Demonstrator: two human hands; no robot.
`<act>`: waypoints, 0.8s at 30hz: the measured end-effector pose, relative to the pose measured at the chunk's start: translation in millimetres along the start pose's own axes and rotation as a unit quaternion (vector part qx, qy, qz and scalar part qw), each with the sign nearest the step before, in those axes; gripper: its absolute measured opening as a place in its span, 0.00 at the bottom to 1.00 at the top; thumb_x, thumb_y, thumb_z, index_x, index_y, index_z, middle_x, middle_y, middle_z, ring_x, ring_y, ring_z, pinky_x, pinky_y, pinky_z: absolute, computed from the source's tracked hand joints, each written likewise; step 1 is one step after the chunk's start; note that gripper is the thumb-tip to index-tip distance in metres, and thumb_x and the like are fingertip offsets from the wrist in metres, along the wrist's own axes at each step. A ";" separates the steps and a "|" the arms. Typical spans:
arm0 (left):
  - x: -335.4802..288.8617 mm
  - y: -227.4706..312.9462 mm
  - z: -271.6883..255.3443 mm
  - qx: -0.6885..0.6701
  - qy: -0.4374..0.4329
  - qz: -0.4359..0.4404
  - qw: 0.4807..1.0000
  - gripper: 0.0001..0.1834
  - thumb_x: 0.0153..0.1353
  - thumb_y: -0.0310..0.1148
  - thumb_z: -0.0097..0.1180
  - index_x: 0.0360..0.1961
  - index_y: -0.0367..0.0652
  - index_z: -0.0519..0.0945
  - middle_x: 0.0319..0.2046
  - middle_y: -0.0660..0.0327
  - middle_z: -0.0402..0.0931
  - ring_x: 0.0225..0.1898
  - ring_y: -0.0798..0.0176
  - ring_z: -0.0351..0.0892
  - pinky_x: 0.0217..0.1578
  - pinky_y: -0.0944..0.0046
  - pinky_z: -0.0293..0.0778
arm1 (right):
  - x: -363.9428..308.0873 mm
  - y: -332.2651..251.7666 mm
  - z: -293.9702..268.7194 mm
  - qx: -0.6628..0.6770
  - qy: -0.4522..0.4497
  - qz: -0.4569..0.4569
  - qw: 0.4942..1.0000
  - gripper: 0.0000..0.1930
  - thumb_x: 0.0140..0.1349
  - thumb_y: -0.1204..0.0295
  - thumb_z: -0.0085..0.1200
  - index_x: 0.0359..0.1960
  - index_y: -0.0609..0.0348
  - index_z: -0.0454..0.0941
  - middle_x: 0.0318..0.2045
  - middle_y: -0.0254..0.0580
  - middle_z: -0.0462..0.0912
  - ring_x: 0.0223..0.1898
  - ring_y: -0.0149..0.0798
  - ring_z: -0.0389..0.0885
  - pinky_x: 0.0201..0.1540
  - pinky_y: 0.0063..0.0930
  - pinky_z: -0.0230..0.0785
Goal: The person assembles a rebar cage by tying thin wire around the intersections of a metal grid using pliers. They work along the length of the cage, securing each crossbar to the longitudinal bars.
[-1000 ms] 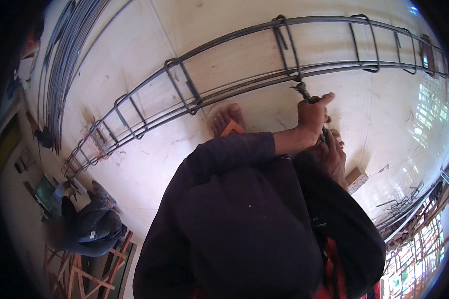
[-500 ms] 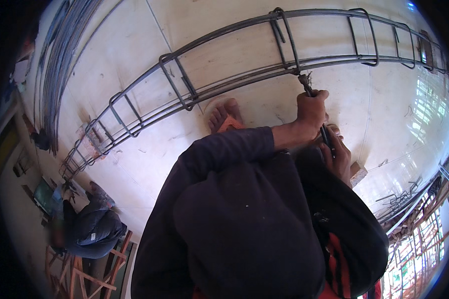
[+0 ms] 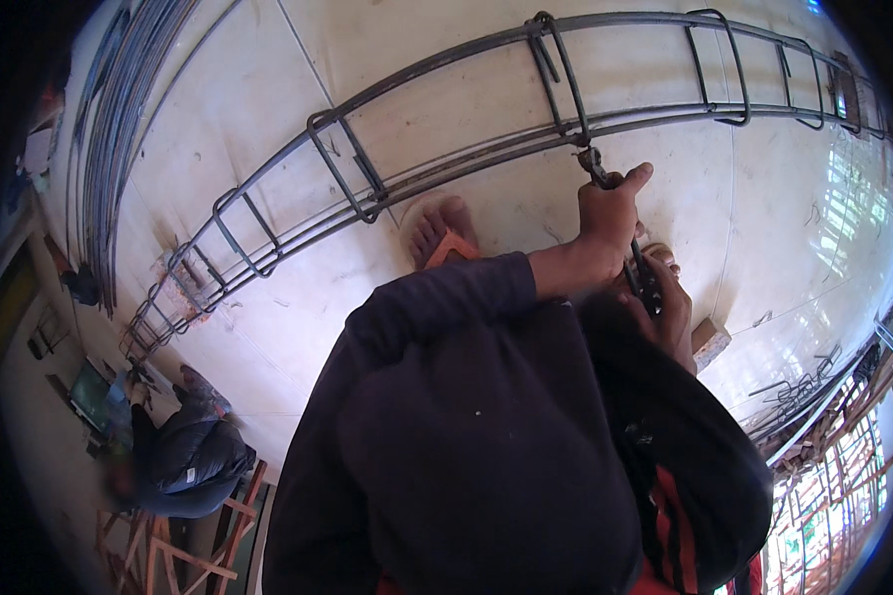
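Observation:
A long cage of dark steel bars (image 3: 446,181) with bent stirrups (image 3: 558,74) runs across in front of me. My left hand (image 3: 608,213) is closed around the upper part of a pair of pincers (image 3: 594,171), thumb pointing up and right. The pincers' jaws touch, or sit right against, the near bar where a stirrup crosses it. Lower down, my right hand (image 3: 673,305) is wrapped about the ends of the handles, its fingers partly hidden. Any wire in the jaws is too small to make out.
A bundle of long rods (image 3: 104,149) lies at far left. A person (image 3: 189,446) crouches by the cage's left end near wooden trestles (image 3: 184,555). A small block (image 3: 709,342) rests right of my right hand. Loose bent rods (image 3: 804,382) lie along the right side.
The pincers' head has turned and shifted slightly left, with my left hand following. Wire ends that stuck out beside the jaws no longer show. More of the handles shows at my right hand.

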State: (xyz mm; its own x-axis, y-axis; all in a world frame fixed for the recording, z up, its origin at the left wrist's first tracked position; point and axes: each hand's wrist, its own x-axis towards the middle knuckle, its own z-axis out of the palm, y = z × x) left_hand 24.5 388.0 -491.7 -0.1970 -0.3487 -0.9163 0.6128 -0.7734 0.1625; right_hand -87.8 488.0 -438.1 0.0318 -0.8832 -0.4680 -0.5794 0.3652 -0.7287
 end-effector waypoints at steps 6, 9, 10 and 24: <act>0.1 1.3 7.7 0.001 -0.003 0.041 0.999 0.15 0.54 0.35 0.64 0.19 0.48 0.70 0.12 0.71 0.58 0.12 0.72 0.57 0.19 0.67 0.68 | 4.1 14.3 3.3 -0.132 0.037 -0.034 0.990 0.20 0.66 0.57 0.46 0.47 0.62 0.71 0.23 0.40 0.75 0.16 0.30 0.70 0.17 0.21 0.63; -11.9 -4.7 -11.5 0.054 -0.070 0.052 0.995 0.17 0.55 0.38 0.63 0.17 0.51 0.67 0.11 0.72 0.57 0.11 0.73 0.56 0.18 0.69 0.64 | -8.0 30.2 6.6 0.219 -0.089 0.175 0.956 0.20 0.66 0.56 0.46 0.46 0.62 0.71 0.23 0.39 0.74 0.16 0.29 0.68 0.16 0.21 0.62; -13.6 -4.3 -14.7 0.051 -0.082 0.048 0.994 0.18 0.56 0.38 0.62 0.17 0.52 0.65 0.10 0.73 0.55 0.11 0.73 0.55 0.17 0.69 0.62 | -4.3 31.8 5.7 0.353 -0.145 0.254 0.889 0.20 0.66 0.56 0.46 0.46 0.62 0.71 0.22 0.38 0.74 0.15 0.28 0.68 0.16 0.20 0.62; -5.2 0.0 5.8 0.003 -0.020 0.034 0.999 0.12 0.55 0.38 0.63 0.23 0.47 0.73 0.12 0.72 0.57 0.12 0.71 0.59 0.26 0.66 0.74 | -5.0 33.4 -1.8 0.044 -0.037 0.060 0.997 0.21 0.67 0.60 0.45 0.52 0.65 0.70 0.29 0.47 0.79 0.22 0.39 0.76 0.23 0.27 0.68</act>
State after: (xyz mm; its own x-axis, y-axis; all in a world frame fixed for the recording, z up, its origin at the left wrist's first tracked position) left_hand 21.0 386.7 -484.8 -0.1861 -0.4206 -0.8880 0.6210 -0.7507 0.2254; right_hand -108.9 504.1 -459.2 0.0295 -0.8086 -0.5876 -0.5082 0.4941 -0.7054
